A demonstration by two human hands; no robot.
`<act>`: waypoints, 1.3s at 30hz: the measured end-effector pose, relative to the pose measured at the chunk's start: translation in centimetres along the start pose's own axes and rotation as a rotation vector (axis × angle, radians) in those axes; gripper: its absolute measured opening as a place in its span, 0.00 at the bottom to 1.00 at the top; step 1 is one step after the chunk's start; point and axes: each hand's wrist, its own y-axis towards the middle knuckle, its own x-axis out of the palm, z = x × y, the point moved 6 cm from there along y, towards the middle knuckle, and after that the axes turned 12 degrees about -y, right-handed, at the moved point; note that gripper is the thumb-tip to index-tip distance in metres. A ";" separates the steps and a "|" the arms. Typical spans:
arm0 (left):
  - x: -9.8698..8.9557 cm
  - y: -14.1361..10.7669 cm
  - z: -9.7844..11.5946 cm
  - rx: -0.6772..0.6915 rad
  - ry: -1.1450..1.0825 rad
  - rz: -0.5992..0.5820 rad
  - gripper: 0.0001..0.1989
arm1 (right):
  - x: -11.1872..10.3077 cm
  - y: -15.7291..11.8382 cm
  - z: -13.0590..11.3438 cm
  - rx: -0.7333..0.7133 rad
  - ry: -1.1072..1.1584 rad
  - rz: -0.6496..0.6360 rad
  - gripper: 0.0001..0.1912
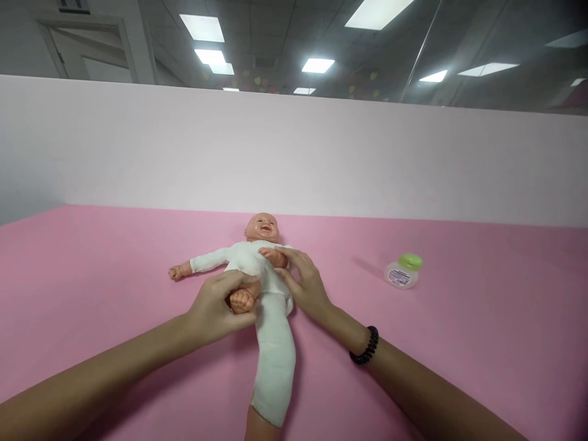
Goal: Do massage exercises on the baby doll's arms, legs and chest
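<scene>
A baby doll [275,343] in a white cloth body lies on its back, its head toward the wall and one leg stretched toward me. My left hand [215,306] is closed around the doll's bent foot [242,301], whose toes face me. Over the doll's belly, my right hand [305,285] grips the doll's small hand [274,256] between thumb and fingers. The doll's other arm [209,260] reaches out to the left, untouched. Part of the bent leg is hidden behind my left hand.
A clear bottle [401,274] with a green cap stands to the right on the pink surface [459,343]. A white wall [294,153] rises behind, with glass above it reflecting ceiling lights. A black coil band [366,346] circles my right wrist.
</scene>
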 end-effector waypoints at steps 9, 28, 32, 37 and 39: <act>-2.3 -4.4 8.2 -0.349 0.172 -0.460 0.10 | -2.8 -2.0 12.2 0.986 0.432 0.545 0.24; 0.0 -0.3 0.3 -0.065 0.161 -0.321 0.09 | 0.1 -0.3 -0.1 -0.011 0.000 0.014 0.14; -2.2 -1.1 5.1 -0.168 0.249 -0.388 0.10 | -2.5 0.2 4.9 0.392 0.197 0.360 0.26; -2.7 -5.6 6.6 -0.428 0.377 -0.601 0.09 | -2.5 -2.2 11.3 1.044 0.451 0.530 0.25; -2.4 -6.3 6.6 -0.471 0.408 -0.663 0.09 | -2.0 -3.3 12.3 1.218 0.498 0.540 0.26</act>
